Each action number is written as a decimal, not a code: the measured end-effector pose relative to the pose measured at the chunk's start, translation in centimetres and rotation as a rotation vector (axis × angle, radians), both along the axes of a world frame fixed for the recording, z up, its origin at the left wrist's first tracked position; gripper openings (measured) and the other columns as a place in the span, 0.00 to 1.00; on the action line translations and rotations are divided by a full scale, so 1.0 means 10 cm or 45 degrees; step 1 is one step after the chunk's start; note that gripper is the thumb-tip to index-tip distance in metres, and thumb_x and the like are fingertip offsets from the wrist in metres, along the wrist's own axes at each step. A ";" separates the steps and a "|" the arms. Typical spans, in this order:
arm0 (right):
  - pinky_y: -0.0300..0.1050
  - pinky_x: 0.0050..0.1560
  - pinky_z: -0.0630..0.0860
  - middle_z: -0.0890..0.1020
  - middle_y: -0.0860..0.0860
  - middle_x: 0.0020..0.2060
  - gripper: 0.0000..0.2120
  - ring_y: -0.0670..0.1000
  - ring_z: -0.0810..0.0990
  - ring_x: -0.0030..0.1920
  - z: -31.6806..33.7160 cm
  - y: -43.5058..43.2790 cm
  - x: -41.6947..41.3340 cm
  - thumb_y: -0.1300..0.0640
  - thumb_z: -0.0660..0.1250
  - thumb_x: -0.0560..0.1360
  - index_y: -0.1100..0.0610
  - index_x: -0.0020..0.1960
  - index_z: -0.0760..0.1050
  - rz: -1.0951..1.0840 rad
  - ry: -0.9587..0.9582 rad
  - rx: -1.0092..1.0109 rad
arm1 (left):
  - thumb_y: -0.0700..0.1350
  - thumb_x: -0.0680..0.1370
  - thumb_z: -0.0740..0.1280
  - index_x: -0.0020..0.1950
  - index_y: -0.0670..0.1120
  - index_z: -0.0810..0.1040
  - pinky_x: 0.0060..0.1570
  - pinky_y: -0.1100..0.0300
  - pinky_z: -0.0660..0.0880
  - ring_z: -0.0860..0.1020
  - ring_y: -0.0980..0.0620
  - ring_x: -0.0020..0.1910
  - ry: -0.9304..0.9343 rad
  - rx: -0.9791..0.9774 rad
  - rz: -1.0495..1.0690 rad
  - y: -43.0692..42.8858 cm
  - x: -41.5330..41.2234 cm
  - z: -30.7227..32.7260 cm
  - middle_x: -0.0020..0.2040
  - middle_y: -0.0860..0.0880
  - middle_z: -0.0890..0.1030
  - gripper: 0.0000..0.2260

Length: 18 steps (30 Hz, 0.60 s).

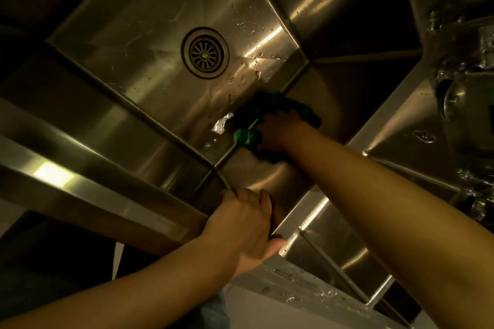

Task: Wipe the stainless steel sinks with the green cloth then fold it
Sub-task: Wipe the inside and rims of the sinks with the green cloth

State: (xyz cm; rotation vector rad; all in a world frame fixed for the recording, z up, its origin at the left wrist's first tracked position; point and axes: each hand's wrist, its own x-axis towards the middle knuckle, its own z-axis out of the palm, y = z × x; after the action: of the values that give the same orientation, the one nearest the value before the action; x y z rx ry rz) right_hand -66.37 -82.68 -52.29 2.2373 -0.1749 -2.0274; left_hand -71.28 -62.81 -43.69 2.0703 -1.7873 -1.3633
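A deep stainless steel sink point(149, 43) fills the upper view, with a round drain point(205, 53) in its floor and water drops on the bottom and far wall. My right hand point(280, 132) reaches down into it and grips a bunched green cloth point(247, 137) against the seam where the floor meets the right-hand wall. The cloth's dark far part point(302, 109) lies on that wall beyond my fingers. My left hand point(246, 224) curls over the sink's near rim at the corner, thumb underneath.
A second basin point(344, 251) opens at the lower right beyond the dividing rim. A tap and pipe fittings point(459, 83) stand at the right edge. The wet front ledge point(294, 286) runs below my left hand.
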 end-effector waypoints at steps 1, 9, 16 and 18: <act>0.61 0.75 0.60 0.69 0.55 0.75 0.25 0.61 0.65 0.75 0.01 -0.10 0.03 0.43 0.62 0.81 0.50 0.76 0.70 0.001 -0.045 -0.074 | 0.69 0.82 0.49 0.75 0.37 0.62 0.58 0.42 0.71 0.75 0.34 0.60 -0.013 -0.020 0.002 0.01 0.00 0.00 0.65 0.34 0.74 0.38; 0.65 0.76 0.57 0.67 0.54 0.76 0.36 0.64 0.60 0.77 0.48 -0.20 0.06 0.42 0.73 0.74 0.49 0.78 0.65 0.110 -0.059 -0.375 | 0.70 0.82 0.48 0.71 0.40 0.69 0.52 0.46 0.74 0.78 0.37 0.54 -0.063 -0.072 -0.021 0.03 0.03 0.04 0.58 0.37 0.78 0.36; 0.63 0.71 0.60 0.71 0.53 0.71 0.28 0.61 0.66 0.72 0.95 0.16 -0.21 0.43 0.71 0.74 0.46 0.73 0.71 0.114 -0.155 -0.111 | 0.68 0.84 0.48 0.68 0.40 0.72 0.59 0.47 0.71 0.76 0.39 0.60 -0.019 0.021 -0.047 0.01 0.10 0.11 0.61 0.38 0.78 0.34; 0.63 0.71 0.59 0.71 0.52 0.71 0.25 0.61 0.67 0.72 0.95 0.21 -0.24 0.44 0.68 0.77 0.45 0.73 0.71 0.093 -0.121 0.007 | 0.65 0.85 0.48 0.67 0.41 0.75 0.63 0.46 0.68 0.74 0.39 0.63 0.000 0.058 -0.081 0.05 0.16 0.16 0.63 0.38 0.78 0.31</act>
State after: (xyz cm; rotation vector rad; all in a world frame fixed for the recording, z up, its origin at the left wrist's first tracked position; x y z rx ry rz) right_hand -68.78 -80.56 -42.80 2.3095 -0.0944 -1.8888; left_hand -69.66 -62.33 -42.06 2.0522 -1.8544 -1.4330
